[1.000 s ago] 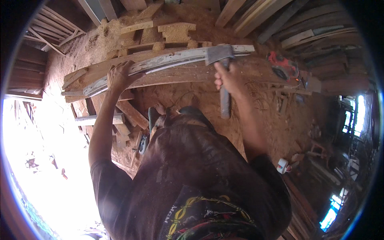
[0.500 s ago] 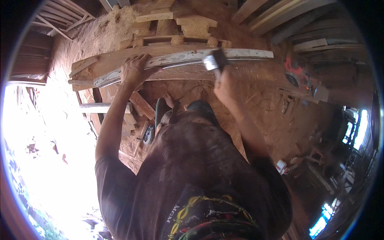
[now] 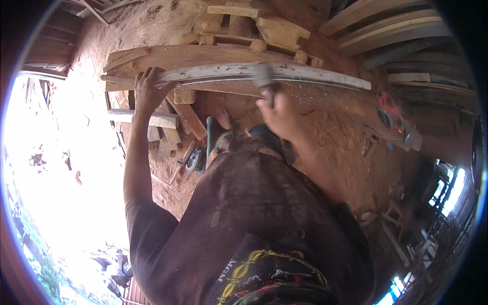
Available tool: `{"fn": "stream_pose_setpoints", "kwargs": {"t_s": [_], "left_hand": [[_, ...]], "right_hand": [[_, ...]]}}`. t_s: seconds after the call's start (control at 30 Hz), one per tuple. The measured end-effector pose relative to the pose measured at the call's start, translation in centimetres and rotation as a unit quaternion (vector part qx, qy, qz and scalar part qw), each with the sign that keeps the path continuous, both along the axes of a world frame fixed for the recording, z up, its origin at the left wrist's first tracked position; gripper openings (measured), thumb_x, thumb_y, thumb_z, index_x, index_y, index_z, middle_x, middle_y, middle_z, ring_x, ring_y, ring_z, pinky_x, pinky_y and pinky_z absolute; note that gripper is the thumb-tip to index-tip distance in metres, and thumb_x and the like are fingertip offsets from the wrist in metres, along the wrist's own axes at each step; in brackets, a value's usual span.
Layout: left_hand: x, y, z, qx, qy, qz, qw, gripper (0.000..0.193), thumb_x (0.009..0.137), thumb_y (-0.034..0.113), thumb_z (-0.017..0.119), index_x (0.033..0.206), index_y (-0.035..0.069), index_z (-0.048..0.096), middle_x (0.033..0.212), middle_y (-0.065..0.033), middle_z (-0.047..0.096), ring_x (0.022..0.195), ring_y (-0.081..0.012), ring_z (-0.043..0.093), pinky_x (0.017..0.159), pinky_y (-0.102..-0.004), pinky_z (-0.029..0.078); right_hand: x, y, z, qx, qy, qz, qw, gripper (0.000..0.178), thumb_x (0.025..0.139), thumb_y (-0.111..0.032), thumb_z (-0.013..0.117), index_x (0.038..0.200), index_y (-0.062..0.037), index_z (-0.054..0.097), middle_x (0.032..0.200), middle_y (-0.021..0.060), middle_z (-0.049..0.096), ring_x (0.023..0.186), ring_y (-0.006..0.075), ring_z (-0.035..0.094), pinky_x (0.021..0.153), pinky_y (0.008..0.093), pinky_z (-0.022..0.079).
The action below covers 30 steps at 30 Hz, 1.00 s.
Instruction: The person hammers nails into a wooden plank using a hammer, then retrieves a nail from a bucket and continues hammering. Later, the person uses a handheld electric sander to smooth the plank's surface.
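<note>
A long narrow strip of wood (image 3: 325,76) with worn white paint lies across a wide brown plank (image 3: 178,55) in front of me. My left hand (image 3: 148,90) grips the strip near its left end, the fingers bent over the far side and the thumb on the near side. My right hand (image 3: 281,113) is closed around the dark handle of a short hammer-like tool (image 3: 263,75). Its wide greyish head is over the middle of the strip, blurred by motion. Whether the head touches the wood I cannot tell.
Sawdust-covered blocks (image 3: 282,31) lie beyond the plank. A red power tool (image 3: 390,109) rests at the right, near stacked boards (image 3: 391,30). Wood offcuts (image 3: 188,121) and a circular saw-like machine (image 3: 194,158) are by my feet. Bright light washes out the left side.
My left hand has moved left along the strip to near its end. The tool in my right hand has shifted left along the strip. The whole view has turned slightly.
</note>
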<state>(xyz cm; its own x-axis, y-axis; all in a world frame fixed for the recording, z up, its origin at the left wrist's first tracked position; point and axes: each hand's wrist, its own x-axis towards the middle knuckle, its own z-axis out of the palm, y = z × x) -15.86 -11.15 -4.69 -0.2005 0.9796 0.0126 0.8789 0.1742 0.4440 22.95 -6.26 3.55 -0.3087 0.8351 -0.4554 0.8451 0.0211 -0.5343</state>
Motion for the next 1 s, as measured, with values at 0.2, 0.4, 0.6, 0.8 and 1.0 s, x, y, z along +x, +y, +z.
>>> {"fn": "stream_pose_setpoints", "kwargs": {"t_s": [0.2, 0.4, 0.6, 0.8, 1.0], "left_hand": [[-2.2, -1.7, -1.7, 0.143, -0.128, 0.017, 0.981, 0.071, 0.078, 0.044, 0.090, 0.132, 0.006, 0.066, 0.122, -0.0153, 0.070, 0.122, -0.0340, 0.063, 0.105, -0.0452, 0.050], [-0.9, -3.7, -3.0, 0.097, -0.489, 0.182, 0.847, 0.059, 0.100, 0.031, 0.075, 0.144, -0.004, 0.055, 0.125, -0.0167, 0.072, 0.114, -0.0194, 0.068, 0.102, -0.0324, 0.051], [1.0, 0.0, -5.1, 0.122, -0.438, 0.185, 0.871, 0.053, 0.107, 0.033, 0.063, 0.143, -0.006, 0.056, 0.126, -0.0160, 0.072, 0.119, -0.0206, 0.065, 0.105, -0.0317, 0.048], [0.5, 0.1, -5.9, 0.135, -0.437, 0.214, 0.863, 0.051, 0.112, 0.035, 0.050, 0.142, -0.005, 0.060, 0.136, -0.0193, 0.068, 0.131, -0.0237, 0.060, 0.112, -0.0333, 0.043], [0.3, -0.4, -5.9, 0.102, -0.491, 0.217, 0.838, 0.062, 0.114, 0.048, 0.037, 0.150, 0.001, 0.055, 0.135, -0.0148, 0.065, 0.121, -0.0229, 0.058, 0.111, -0.0348, 0.041]], "right_hand": [[-3.9, 0.5, -0.8, -0.136, 0.257, -0.033, 0.956, 0.039, 0.098, -0.025, 0.070, 0.128, -0.0010, 0.059, 0.081, 0.0032, 0.061, 0.061, 0.0093, 0.059, 0.054, 0.0310, 0.049], [1.5, 0.6, 2.4, -0.151, 0.371, -0.327, 0.856, 0.025, 0.100, -0.021, 0.071, 0.115, -0.0049, 0.059, 0.080, -0.0022, 0.052, 0.060, 0.0070, 0.052, 0.049, 0.0275, 0.043], [-0.1, 1.3, 0.7, -0.161, 0.388, -0.352, 0.836, 0.018, 0.101, -0.021, 0.070, 0.104, -0.0096, 0.056, 0.075, -0.0038, 0.048, 0.057, 0.0067, 0.049, 0.048, 0.0272, 0.043], [-13.0, 1.1, -1.2, -0.336, 0.379, -0.109, 0.855, 0.019, 0.099, -0.019, 0.071, 0.107, -0.0093, 0.057, 0.072, -0.0047, 0.047, 0.055, 0.0050, 0.045, 0.047, 0.0266, 0.040], [-16.2, 2.7, -1.3, -0.397, 0.396, -0.148, 0.814, 0.019, 0.098, -0.016, 0.071, 0.108, -0.0094, 0.057, 0.073, -0.0040, 0.047, 0.055, 0.0055, 0.045, 0.047, 0.0265, 0.039]]}}
